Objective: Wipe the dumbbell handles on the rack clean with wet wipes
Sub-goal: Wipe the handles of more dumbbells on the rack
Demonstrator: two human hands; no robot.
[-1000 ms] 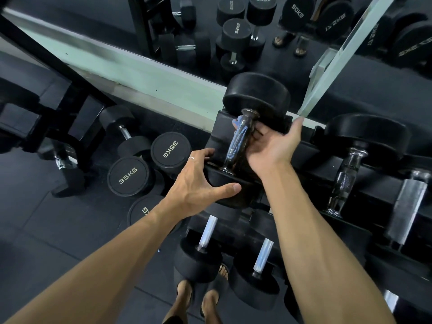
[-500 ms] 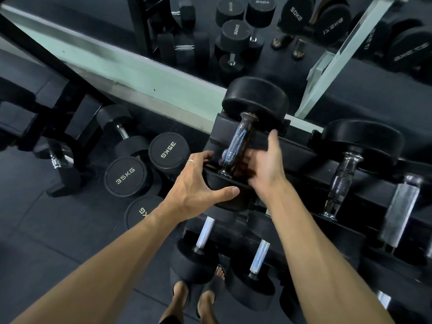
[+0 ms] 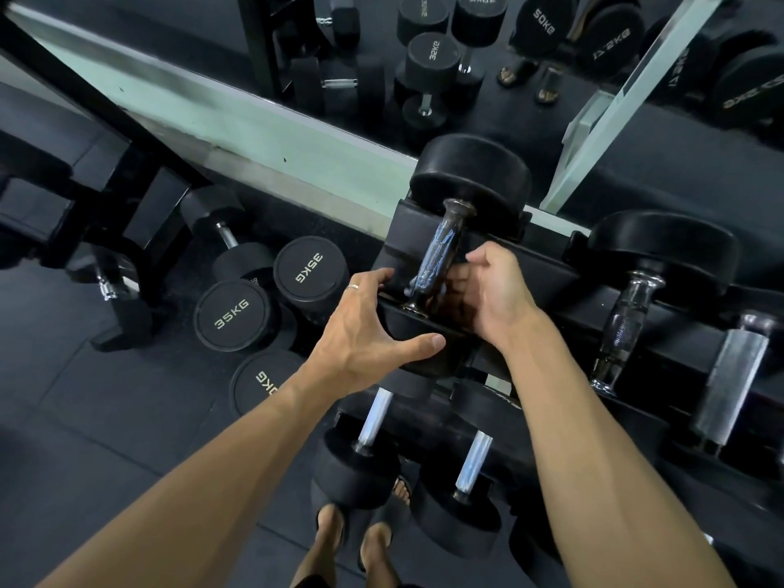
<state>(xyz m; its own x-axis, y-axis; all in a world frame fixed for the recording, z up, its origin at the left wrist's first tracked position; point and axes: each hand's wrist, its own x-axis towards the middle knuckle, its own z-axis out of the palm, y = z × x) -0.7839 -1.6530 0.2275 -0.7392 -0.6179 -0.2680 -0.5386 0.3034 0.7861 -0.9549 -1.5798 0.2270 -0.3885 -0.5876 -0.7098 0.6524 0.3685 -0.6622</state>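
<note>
Head view. The dumbbell [image 3: 462, 197] under attention sits on the top tier of the rack [image 3: 551, 299], at its left end, far head toward the mirror [image 3: 237, 116]. Its handle [image 3: 439, 254] shows bluish glare along the knurled grip.

The left hand [image 3: 369, 328] rests on the near head of this dumbbell, fingers spread over the top edge and thumb stretched along the front face. A ring is visible on one finger. It holds the weight by contact only; no wipe is seen in it.

The right hand [image 3: 494, 290] lies just right of the handle, fingers curled inward toward the bar. Whether they close on the handle or on a wipe cannot be told; the palm side is in shadow.

A second dumbbell [image 3: 649, 265] sits to the right on the same tier, with a plain steel handle [image 3: 729, 384] beyond it. Two more dumbbells occupy the lower tier [image 3: 369, 451] [image 3: 466, 485]. Weights marked 35KG [image 3: 231, 314] stand on the floor [image 3: 85, 418] to the left. The person's feet [image 3: 352, 541] show at the bottom edge.
</note>
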